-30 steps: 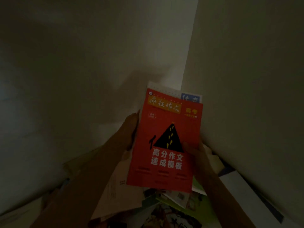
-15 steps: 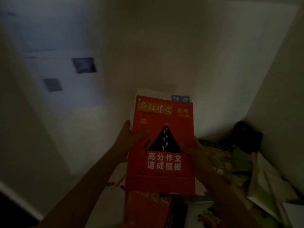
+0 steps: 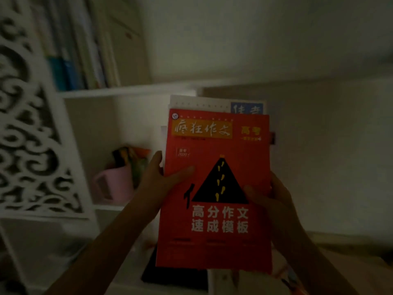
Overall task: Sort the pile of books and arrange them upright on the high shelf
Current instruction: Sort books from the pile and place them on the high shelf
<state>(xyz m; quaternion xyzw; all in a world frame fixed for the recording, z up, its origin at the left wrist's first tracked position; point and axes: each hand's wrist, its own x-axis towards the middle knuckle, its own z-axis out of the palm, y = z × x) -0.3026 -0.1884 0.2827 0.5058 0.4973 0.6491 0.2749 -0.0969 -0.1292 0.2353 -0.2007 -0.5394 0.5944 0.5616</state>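
Note:
A red book (image 3: pixel 214 248) with a black triangle on its cover faces me at the centre of the dim view. Behind it stands a white book with a blue corner patch (image 3: pixel 246 107), held in the same stack. My left hand (image 3: pixel 157 179) grips the stack's left edge, thumb across the red cover. My right hand (image 3: pixel 274 201) grips the right edge, thumb on the cover. Up at the left, the high shelf board (image 3: pixel 119 91) carries several upright books (image 3: pixel 78 54).
A white carved fretwork panel (image 3: pixel 32 133) stands at the left. In the compartment under the shelf board sits a pink mug (image 3: pixel 114 184) with colourful items in it. A dark flat object (image 3: pixel 170 273) lies below the books. Bare wall fills the right.
My view has swung left and up from the wall corner and the book pile to the white shelf unit. Both hands still hold the same stack, now in front of the shelf.

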